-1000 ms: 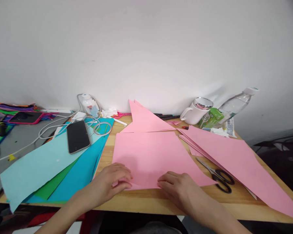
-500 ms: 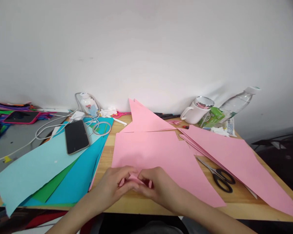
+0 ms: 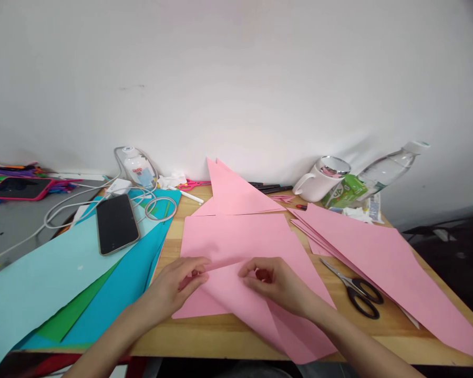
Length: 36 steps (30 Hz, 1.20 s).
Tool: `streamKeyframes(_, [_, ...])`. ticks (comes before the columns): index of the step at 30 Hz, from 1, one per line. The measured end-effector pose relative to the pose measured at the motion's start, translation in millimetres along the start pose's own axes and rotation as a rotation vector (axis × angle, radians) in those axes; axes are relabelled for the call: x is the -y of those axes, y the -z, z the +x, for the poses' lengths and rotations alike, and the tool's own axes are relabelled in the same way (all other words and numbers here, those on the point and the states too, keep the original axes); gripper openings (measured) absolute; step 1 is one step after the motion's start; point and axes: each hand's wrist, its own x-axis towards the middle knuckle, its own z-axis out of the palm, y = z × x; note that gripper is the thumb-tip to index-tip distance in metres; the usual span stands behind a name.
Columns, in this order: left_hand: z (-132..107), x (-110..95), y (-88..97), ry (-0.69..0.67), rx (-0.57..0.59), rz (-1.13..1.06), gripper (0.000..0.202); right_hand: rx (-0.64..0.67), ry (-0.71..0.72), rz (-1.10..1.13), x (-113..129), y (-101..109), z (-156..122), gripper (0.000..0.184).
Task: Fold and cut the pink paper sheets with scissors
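A large pink paper sheet (image 3: 244,236) lies on the wooden table (image 3: 173,247) in front of me, with its near part folded over itself. My left hand (image 3: 177,286) pinches the left end of the folded flap, fingers closed on the paper. My right hand (image 3: 274,281) grips the flap's upper edge a little to the right, fingers curled over it. The folded part slopes down toward the table's near edge.
Pink paper sheets (image 3: 378,252) lie at the right, with black scissors (image 3: 357,294) beside them. Blue and green sheets (image 3: 63,278) lie at the left under a phone (image 3: 116,223) and cable. A white mug (image 3: 323,178), green carton and water bottle (image 3: 382,170) stand by the wall.
Both hands came together at the sheet's near edge, took hold of it and lifted it away from me, so a flap now lies folded over the sheet.
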Motion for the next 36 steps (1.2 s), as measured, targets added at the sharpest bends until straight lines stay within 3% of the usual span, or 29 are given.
streamKeyframes(4, [5, 6, -0.9, -0.158, -0.054, 0.140, 0.028, -0.084, 0.025, -0.056, -11, 11, 12, 0.016])
streamKeyframes(9, [-4, 15, -14.4, -0.384, -0.264, 0.503, 0.034, -0.166, 0.050, -0.112, -29, 21, 21, 0.013])
streamKeyframes(12, [-12, 11, -20.1, -0.446, -0.235, 0.680, 0.044, -0.215, 0.065, -0.136, -39, 21, 24, 0.015])
streamKeyframes(15, [-14, 6, -20.5, -0.429, -0.161, 0.784, 0.050, -0.276, 0.060, -0.139, -47, 18, 26, 0.018])
streamKeyframes(22, [-4, -1, -22.3, -0.430, -0.146, 0.815, 0.055, -0.347, 0.025, -0.134, -49, 12, 24, 0.014])
streamKeyframes(29, [0, 4, -33.3, -0.382, -0.122, 0.802, 0.058, -0.320, 0.151, -0.273, -50, 29, 27, 0.013])
streamKeyframes(36, [5, 4, -39.1, -0.377, -0.115, 0.781, 0.049, -0.301, 0.127, -0.346, -52, 42, 32, 0.014])
